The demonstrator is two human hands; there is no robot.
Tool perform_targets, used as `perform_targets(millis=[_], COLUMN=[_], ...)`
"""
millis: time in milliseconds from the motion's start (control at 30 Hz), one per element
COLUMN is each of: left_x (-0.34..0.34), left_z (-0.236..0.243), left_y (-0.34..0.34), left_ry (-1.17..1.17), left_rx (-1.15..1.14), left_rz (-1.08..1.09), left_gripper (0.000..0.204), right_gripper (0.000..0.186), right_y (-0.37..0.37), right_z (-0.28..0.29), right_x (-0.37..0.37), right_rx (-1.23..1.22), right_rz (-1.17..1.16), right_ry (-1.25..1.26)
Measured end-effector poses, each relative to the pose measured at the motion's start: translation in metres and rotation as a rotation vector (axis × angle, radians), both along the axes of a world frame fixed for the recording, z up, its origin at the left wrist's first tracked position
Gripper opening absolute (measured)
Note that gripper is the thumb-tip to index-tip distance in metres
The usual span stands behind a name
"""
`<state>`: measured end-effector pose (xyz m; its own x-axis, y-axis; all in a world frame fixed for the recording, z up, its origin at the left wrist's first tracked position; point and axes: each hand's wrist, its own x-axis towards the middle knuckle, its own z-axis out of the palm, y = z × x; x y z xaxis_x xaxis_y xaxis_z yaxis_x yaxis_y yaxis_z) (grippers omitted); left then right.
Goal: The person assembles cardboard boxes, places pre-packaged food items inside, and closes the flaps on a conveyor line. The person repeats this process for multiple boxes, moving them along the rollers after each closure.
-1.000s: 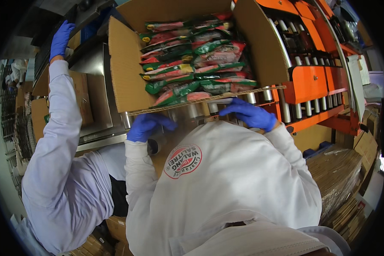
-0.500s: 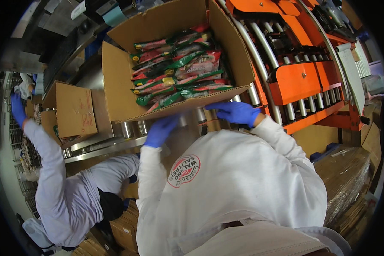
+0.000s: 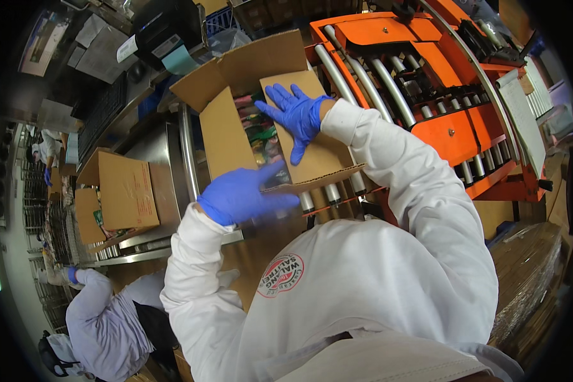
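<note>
In front of me sits a cardboard box (image 3: 229,146) on the rollers, with several red and green plastic packets (image 3: 258,130) showing through the gap between two folded-in flaps. My right hand (image 3: 297,118), in a blue glove, lies spread on the right flap (image 3: 321,140) and presses it down. At the near left corner is my left hand (image 3: 245,194), also gloved in blue, its fingers stretched over the near edge of the box and slightly blurred. The far flap (image 3: 261,57) and the near flap still stand out from the box.
A second open box (image 3: 127,194) stands to the left by the steel table (image 3: 165,159). An orange machine with rollers (image 3: 449,134) is at the right. Another person (image 3: 111,318) bends low at the lower left. Wrapped cardboard (image 3: 525,270) is stacked at the lower right.
Both side flaps of the box have been folded inward over the packets. My right hand has moved up onto the right flap, my left to the near left corner. The other person has moved lower left.
</note>
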<state>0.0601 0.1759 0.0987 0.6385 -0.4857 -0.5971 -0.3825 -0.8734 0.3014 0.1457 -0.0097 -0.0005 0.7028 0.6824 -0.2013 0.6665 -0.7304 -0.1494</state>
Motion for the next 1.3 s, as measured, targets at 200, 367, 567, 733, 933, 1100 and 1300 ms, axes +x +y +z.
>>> perform_targets(millis=[200, 367, 567, 733, 933, 1100, 1300], left_x=[0.068, 0.096, 0.106, 0.096, 0.078, 0.065, 0.055], left_z=[-0.070, -0.133, -0.121, -0.130, -0.113, -0.127, -0.142], left_y=[0.011, 0.019, 0.007, 0.032, 0.040, 0.075, 0.133], left_ry=[-0.589, -0.733, -0.569, -0.723, -1.698, -1.043, -0.922], left_rx=[-0.062, -0.066, -0.027, -0.504, -0.337, -0.294, -0.587], left_rz=[0.143, 0.163, 0.128, 0.311, 0.326, 0.167, 0.158], left_gripper=[0.095, 0.093, 0.090, 0.061, 0.049, 0.064, 0.079], right_gripper=[0.104, 0.046, 0.049, 0.058, 0.058, 0.052, 0.044], right_y=[0.010, -0.021, 0.023, 0.057, 0.057, 0.058, 0.055], right_z=[-0.041, -0.022, 0.030, 0.033, -0.026, -0.047, -0.062], right_x=[0.030, 0.100, 0.107, 0.026, -0.053, -0.056, -0.057], right_rx=[0.296, 1.278, 0.526, 0.399, 0.457, 0.358, 0.480], right_rz=[-0.070, -0.187, -0.346, -0.418, -0.385, -0.402, -0.467], right_ry=[0.099, 0.473, -0.716, -0.423, -0.513, -0.575, -0.520])
